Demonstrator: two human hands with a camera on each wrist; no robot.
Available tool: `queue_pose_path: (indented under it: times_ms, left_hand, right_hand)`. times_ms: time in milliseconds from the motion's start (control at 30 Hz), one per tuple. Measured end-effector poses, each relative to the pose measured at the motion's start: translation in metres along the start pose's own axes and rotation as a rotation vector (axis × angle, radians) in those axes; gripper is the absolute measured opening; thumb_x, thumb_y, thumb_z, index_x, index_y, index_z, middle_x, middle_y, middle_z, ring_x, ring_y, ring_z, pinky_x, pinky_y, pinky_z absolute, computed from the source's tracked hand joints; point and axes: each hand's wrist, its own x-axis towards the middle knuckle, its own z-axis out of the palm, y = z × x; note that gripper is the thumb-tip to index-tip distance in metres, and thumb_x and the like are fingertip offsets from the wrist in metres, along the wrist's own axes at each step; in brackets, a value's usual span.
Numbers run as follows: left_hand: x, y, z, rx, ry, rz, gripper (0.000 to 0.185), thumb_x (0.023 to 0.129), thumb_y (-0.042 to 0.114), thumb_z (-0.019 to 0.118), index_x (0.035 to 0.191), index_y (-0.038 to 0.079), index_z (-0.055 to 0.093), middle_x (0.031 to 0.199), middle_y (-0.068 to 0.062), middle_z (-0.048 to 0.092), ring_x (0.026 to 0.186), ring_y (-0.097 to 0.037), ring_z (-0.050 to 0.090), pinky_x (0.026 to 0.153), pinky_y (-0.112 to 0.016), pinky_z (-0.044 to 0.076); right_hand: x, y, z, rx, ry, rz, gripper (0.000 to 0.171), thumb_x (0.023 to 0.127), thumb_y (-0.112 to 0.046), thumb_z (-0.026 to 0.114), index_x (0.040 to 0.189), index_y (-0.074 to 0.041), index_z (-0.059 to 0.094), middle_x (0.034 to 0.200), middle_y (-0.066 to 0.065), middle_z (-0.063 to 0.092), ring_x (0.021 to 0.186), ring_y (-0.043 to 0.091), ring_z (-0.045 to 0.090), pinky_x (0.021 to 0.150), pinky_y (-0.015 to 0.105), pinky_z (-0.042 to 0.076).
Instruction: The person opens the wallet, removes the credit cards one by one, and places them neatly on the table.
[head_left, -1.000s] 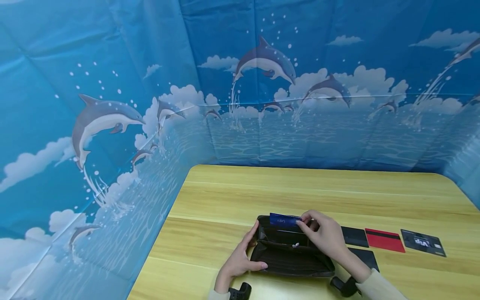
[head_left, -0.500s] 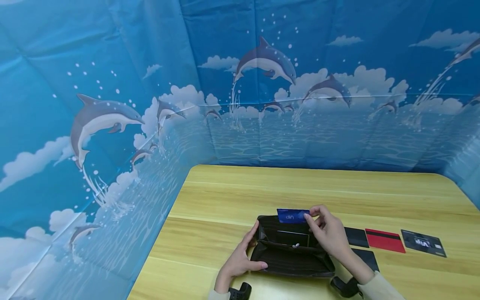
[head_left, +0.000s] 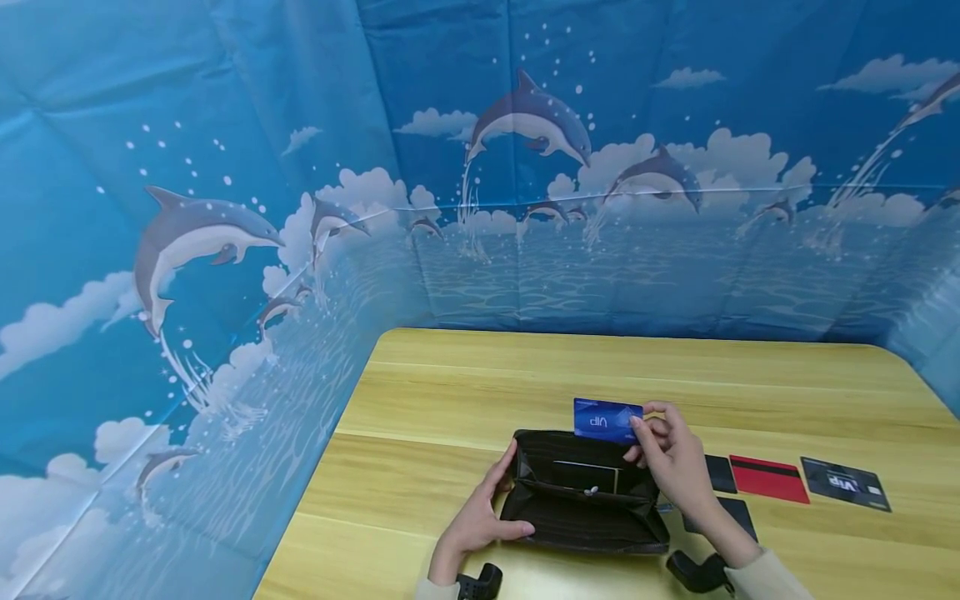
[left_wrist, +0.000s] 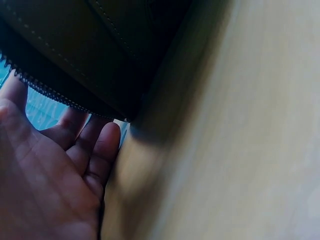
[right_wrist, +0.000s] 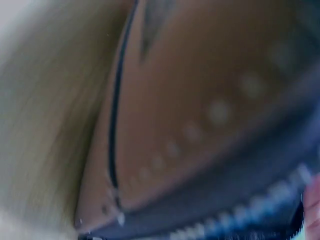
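An open black wallet (head_left: 581,496) lies on the wooden table (head_left: 465,392) near its front edge. My left hand (head_left: 483,517) holds the wallet's left end, thumb on the inner flap and fingers along the outer side. In the left wrist view the wallet's zip edge (left_wrist: 65,97) sits above the fingers (left_wrist: 95,150). My right hand (head_left: 667,458) pinches a blue VIP card (head_left: 606,419) by its right edge, upright just above the wallet's far rim. The right wrist view is a blur of the wallet.
To the right of the wallet lie a black card (head_left: 722,473), a red card with a dark stripe (head_left: 768,479), a black VIP card (head_left: 845,483) and another dark card (head_left: 738,518) nearer me. Blue dolphin-print sheeting (head_left: 225,250) walls the table on three sides.
My right hand has drawn the blue card up and out of the wallet's far pocket and moved it a little right. The left hand has stayed on the wallet.
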Motion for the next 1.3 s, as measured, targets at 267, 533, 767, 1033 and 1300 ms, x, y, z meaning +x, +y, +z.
queue_pose_path:
  times_ms: [267, 533, 767, 1033, 1300]
  left_hand:
    - [0.001, -0.019, 0.003, 0.015, 0.023, 0.031, 0.107, 0.075, 0.009, 0.08, 0.154, 0.019, 0.009, 0.153, -0.01, 0.02, 0.127, -0.019, 0.034, 0.103, -0.039, 0.031]
    - [0.003, -0.039, 0.003, 0.002, 0.035, 0.041, 0.106, 0.076, 0.022, 0.082, 0.154, 0.028, 0.01, 0.153, -0.002, 0.021, 0.126, -0.02, 0.037, 0.102, -0.036, 0.032]
    - [0.002, -0.034, 0.003, -0.015, 0.03, 0.035, 0.106, 0.076, 0.018, 0.081, 0.154, 0.027, 0.01, 0.153, -0.003, 0.021, 0.127, -0.02, 0.036, 0.103, -0.038, 0.031]
    - [0.001, -0.028, 0.004, -0.014, 0.024, 0.012, 0.107, 0.075, 0.015, 0.082, 0.154, 0.026, 0.01, 0.152, -0.005, 0.022, 0.125, -0.02, 0.038, 0.105, -0.036, 0.027]
    - [0.002, -0.037, 0.003, -0.003, 0.032, 0.039, 0.108, 0.074, 0.018, 0.083, 0.154, 0.027, 0.01, 0.152, -0.004, 0.022, 0.126, -0.02, 0.036, 0.104, -0.036, 0.027]
  right_hand:
    - [-0.002, 0.011, -0.022, 0.104, 0.059, 0.068, 0.023, 0.095, 0.008, 0.047, 0.118, 0.009, 0.042, 0.07, 0.016, 0.062, 0.051, 0.02, 0.061, 0.046, 0.025, 0.049]
    - [-0.009, 0.031, -0.046, 0.056, 0.272, 0.216, 0.027, 0.098, -0.002, 0.048, 0.124, 0.003, 0.045, 0.068, 0.003, 0.057, 0.047, 0.014, 0.054, 0.046, 0.019, 0.046]
    - [-0.019, 0.043, -0.063, 0.059, 0.411, 0.341, 0.026, 0.098, -0.005, 0.049, 0.124, -0.005, 0.05, 0.067, 0.004, 0.054, 0.043, 0.012, 0.048, 0.042, 0.017, 0.042]
    - [-0.041, 0.076, -0.089, 0.084, 0.425, 0.494, 0.019, 0.098, -0.022, 0.053, 0.117, -0.019, 0.054, 0.059, 0.004, 0.051, 0.041, 0.01, 0.046, 0.039, 0.019, 0.042]
    - [-0.063, 0.08, -0.12, -0.065, 0.291, 0.638, 0.012, 0.099, -0.022, 0.051, 0.104, -0.033, 0.05, 0.057, -0.001, 0.054, 0.044, 0.009, 0.05, 0.044, 0.019, 0.042]
